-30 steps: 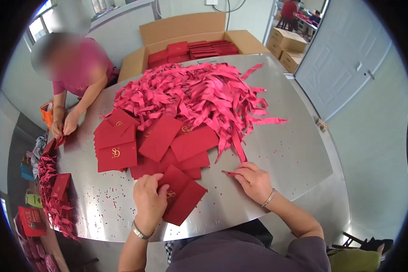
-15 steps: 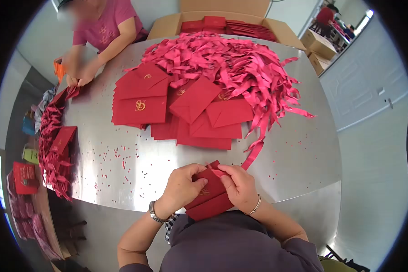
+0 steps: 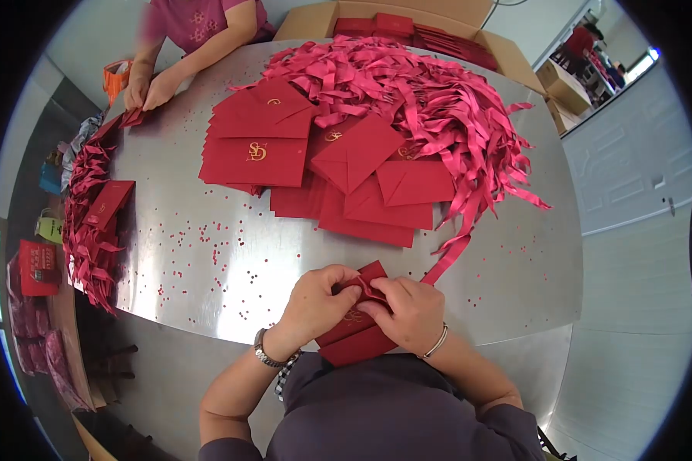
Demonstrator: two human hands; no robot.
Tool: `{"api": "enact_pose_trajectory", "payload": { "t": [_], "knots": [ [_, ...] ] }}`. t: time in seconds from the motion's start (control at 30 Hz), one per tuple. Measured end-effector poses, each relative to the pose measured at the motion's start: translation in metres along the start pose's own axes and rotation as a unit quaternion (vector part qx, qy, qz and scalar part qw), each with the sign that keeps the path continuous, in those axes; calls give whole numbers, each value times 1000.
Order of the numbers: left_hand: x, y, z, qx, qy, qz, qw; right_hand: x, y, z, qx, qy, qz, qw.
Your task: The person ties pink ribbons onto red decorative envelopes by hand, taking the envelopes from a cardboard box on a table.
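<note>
At the near table edge, a red envelope (image 3: 355,347) with gold print lies tilted between my hands. My left hand (image 3: 315,306) is closed at its upper left, thumb and forefinger pinching near the top. My right hand (image 3: 409,313) is closed on the right side, its fingertips pinching a pink ribbon (image 3: 368,290) at the envelope's upper part. Fingers partly hide where ribbon and envelope meet. Just beyond my right hand, a ribbon tail (image 3: 447,260) stretches up to the ribbon pile (image 3: 454,115). Stacked red envelopes (image 3: 257,161) lie ahead of my hands.
Across the table (image 3: 284,253), a co-worker's hands (image 3: 150,92) handle a red piece at the far left. Beribboned envelopes (image 3: 92,230) line the left edge. Small red dots scatter over the metal top. An open cardboard box (image 3: 307,23) with red envelopes stands behind.
My view has shifted slightly, so the table contents appear displaced. My fingertips have drawn closer together over the ribbon at the envelope's top. The co-worker's hands remain together.
</note>
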State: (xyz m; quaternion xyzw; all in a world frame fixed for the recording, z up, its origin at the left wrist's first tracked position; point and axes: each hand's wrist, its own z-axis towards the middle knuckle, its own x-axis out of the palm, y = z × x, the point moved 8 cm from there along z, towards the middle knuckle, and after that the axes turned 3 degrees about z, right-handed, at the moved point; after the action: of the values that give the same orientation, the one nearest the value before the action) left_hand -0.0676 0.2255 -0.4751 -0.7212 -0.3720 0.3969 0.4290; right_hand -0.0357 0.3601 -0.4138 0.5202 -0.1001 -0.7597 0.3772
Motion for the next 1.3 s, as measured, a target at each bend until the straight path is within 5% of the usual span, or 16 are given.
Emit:
{"api": "enact_pose_trajectory", "payload": {
  "t": [0.23,0.57,0.77,0.93,1.3],
  "knots": [
    [-3,2,-1,20,-18,15,1000,-5,3,6,-45,-37,9,998],
    [-4,0,-6,13,28,32,999,9,1,2,-21,29,1,999],
    [-3,-10,-18,41,-18,57,997,10,0,2,36,32,31,998],
    [-7,-27,-33,121,-125,176,969,11,24,5,-52,34,-45,997],
    [-10,-17,-39,117,-160,168,966,21,28,3,-61,45,-60,995]
  ]
}}
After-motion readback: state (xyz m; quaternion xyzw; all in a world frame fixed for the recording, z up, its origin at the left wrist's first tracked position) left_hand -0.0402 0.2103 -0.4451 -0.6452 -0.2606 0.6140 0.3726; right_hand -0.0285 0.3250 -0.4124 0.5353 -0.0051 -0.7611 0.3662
